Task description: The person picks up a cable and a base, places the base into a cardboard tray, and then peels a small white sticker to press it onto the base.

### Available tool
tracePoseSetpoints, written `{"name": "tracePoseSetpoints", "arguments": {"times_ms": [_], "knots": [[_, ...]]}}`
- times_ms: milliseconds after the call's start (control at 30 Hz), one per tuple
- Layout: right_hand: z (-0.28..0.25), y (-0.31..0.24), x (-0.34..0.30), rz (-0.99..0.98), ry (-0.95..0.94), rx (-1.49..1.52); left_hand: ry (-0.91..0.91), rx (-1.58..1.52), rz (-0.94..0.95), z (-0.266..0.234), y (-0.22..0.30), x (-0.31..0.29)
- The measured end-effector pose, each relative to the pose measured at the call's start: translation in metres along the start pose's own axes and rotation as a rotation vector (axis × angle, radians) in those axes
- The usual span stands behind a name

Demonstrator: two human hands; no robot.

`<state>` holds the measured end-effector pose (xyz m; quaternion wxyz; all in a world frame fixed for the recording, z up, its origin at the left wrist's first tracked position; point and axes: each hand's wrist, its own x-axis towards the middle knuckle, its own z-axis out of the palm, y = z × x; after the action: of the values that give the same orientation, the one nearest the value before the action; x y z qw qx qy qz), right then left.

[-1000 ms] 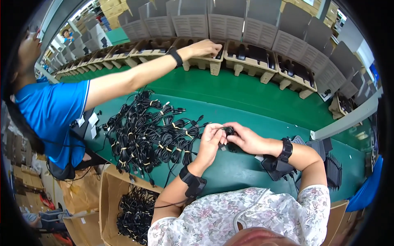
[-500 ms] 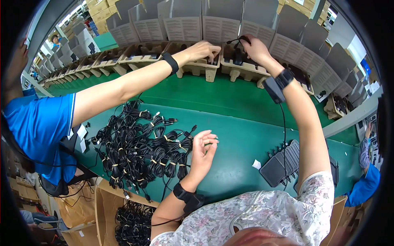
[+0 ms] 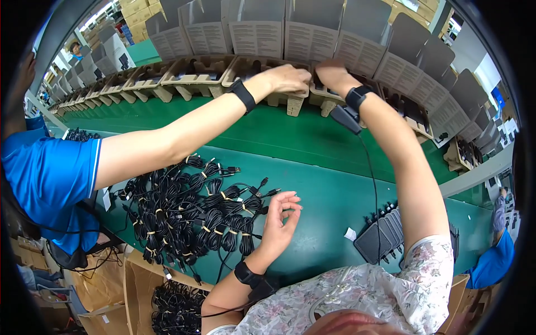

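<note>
My right hand (image 3: 333, 75) is over a brown moulded tray (image 3: 326, 100) at the back of the bench. Its fingers are blurred and hidden, so I cannot make out what they hold. Just to its left, a co-worker's hand (image 3: 290, 79) bends over the neighbouring tray. My left hand (image 3: 282, 218) hovers above the green bench with bent fingers apart and nothing in them. Beside it, to the left, lies a heap of black cables (image 3: 184, 215), bundled with light-coloured ties. Straps with small black boxes sit on both my wrists.
Trays with upright grey-and-white printed lids (image 3: 255, 36) line the far side. Dark flat devices with small connectors (image 3: 373, 240) lie near my right arm, beside a white scrap (image 3: 350, 234). An open carton (image 3: 139, 287) holds more cables at lower left. The co-worker's arm (image 3: 173, 134) crosses above the bench.
My right hand, which had a black cable at its fingers, has moved left and down to the tray, close to the co-worker's hand. My left hand has hardly moved.
</note>
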<state>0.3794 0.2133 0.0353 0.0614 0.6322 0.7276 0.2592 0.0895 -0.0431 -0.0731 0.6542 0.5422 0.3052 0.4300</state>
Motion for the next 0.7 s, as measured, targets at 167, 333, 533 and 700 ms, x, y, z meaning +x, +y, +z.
{"name": "tracePoseSetpoints", "arguments": {"times_ms": [167, 333, 533, 700], "knots": [[0.030, -0.019, 0.013, 0.574, 0.083, 0.452, -0.026, -0.004, -0.017, 0.005, -0.007, -0.005], [0.050, -0.016, 0.019, 0.376, 0.065, 0.233, -0.039, 0.011, -0.053, 0.004, -0.004, -0.004], [0.052, 0.003, -0.007, 0.210, -0.073, 0.893, -0.040, 0.018, -0.054, 0.000, -0.001, -0.003], [0.051, -0.004, -0.036, 0.275, 0.288, 0.655, -0.049, 0.024, -0.042, 0.001, 0.001, -0.003]]}}
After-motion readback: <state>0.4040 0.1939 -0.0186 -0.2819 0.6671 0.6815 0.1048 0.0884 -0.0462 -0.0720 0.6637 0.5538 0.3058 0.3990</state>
